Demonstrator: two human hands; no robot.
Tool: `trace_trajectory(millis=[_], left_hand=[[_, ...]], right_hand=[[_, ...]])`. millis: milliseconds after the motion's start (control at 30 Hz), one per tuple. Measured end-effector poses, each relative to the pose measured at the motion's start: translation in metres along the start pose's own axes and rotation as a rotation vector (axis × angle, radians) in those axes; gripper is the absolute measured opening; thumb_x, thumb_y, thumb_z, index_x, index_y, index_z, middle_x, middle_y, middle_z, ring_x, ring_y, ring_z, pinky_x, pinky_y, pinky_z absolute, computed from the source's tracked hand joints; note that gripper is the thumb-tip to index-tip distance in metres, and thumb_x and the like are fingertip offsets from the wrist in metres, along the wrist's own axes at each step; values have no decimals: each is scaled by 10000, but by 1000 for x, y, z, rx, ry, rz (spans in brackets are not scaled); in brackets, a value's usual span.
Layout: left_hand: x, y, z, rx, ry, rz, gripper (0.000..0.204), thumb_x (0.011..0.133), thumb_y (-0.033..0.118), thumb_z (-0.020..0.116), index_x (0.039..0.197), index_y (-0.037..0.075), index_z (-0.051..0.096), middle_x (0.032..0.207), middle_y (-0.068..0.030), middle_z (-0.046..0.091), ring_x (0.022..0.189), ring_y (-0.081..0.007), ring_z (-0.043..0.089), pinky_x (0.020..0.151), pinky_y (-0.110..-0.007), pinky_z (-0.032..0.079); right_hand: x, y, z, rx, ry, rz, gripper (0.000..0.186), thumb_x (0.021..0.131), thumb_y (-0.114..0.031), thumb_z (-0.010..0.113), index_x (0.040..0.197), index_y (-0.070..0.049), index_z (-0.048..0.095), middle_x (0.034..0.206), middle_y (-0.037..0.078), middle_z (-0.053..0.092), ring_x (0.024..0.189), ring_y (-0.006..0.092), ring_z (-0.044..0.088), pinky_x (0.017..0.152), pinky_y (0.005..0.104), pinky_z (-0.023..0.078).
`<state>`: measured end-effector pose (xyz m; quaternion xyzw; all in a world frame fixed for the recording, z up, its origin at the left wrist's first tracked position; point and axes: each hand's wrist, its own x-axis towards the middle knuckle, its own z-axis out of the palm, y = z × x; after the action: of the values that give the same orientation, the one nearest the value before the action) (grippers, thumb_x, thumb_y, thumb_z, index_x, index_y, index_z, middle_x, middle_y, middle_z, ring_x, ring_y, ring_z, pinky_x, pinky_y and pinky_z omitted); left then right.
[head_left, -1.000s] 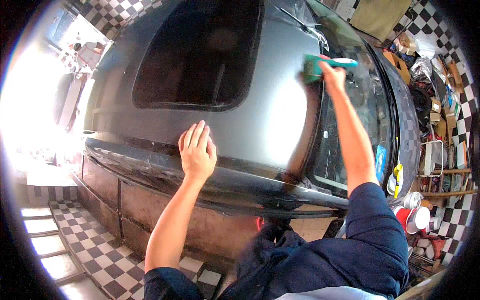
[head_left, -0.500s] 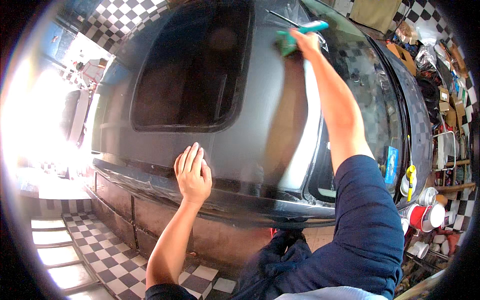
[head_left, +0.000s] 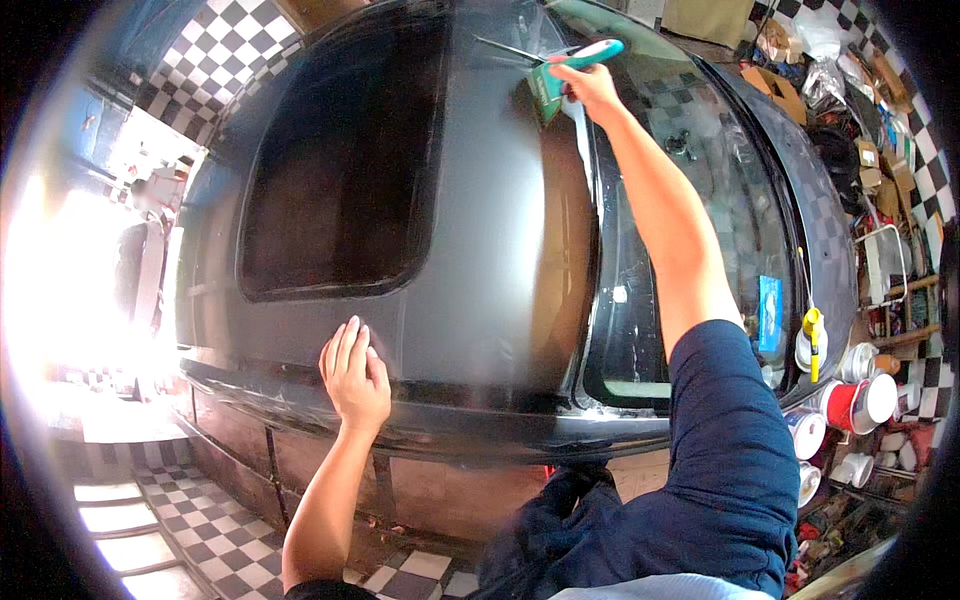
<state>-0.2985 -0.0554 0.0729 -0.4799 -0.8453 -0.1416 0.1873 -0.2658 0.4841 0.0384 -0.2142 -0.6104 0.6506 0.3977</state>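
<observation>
A dark grey car roof point(head_left: 490, 250) stretches out in front of me, with a black glass panel point(head_left: 340, 170) set in its left part. My left hand point(head_left: 356, 385) lies flat on the near side of the roof, fingers straight and holding nothing. At the far right edge of the roof, my right hand point(head_left: 592, 88) grips a teal hand tool point(head_left: 546, 90) with a broad flat head and a teal-and-white handle, like a squeegee. Its head is against or just over the roof; contact is hard to tell. A thin dark rod point(head_left: 505, 48) sticks out beside it.
The car's windscreen or rear glass point(head_left: 690, 200) slopes away on the right, carrying a blue sticker point(head_left: 769, 313). A yellow tool point(head_left: 812, 340) hangs near several paint tubs point(head_left: 850, 402). Cardboard boxes point(head_left: 775, 95) and clutter line the right wall. Checkered tiles point(head_left: 215, 520) cover the floor at lower left.
My right hand has moved the teal tool slightly left in view, and its head now shows more sharply. The whole view has shifted a little; my left hand stays flat on the roof.
</observation>
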Motion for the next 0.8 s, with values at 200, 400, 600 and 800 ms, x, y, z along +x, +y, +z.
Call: trace_trajectory(millis=[200,400,600,800], left_hand=[[-3,1,-4,24,-14,4,284,805,51,526,1068,-26,598,1231,-129,563,1138,-303,509,994,-425,342],[-1,1,1,1,5,16,299,805,55,526,1086,-25,589,1234,-128,562,1141,-303,507,991,-425,343],[-3,0,-1,6,-3,13,299,800,55,530,1083,-20,594,1234,-128,562,1141,-302,507,988,-428,345],[-4,0,-1,2,16,6,296,790,70,546,1066,-15,611,1220,-128,568,1138,-298,510,991,-427,345]], right_hand=[[7,19,-108,-721,488,198,320,654,-241,768,918,-69,710,799,31,675,719,161,629,694,310,500],[2,6,-113,-233,219,-94,371,749,-178,719,1105,-92,658,841,-19,648,624,37,521,542,221,418],[18,-29,-7,-389,-251,-9,312,685,-203,769,970,-90,709,763,16,639,634,104,551,568,272,438],[42,6,-99,-996,318,175,299,658,-293,761,889,-109,722,763,71,664,626,135,606,549,298,455]])
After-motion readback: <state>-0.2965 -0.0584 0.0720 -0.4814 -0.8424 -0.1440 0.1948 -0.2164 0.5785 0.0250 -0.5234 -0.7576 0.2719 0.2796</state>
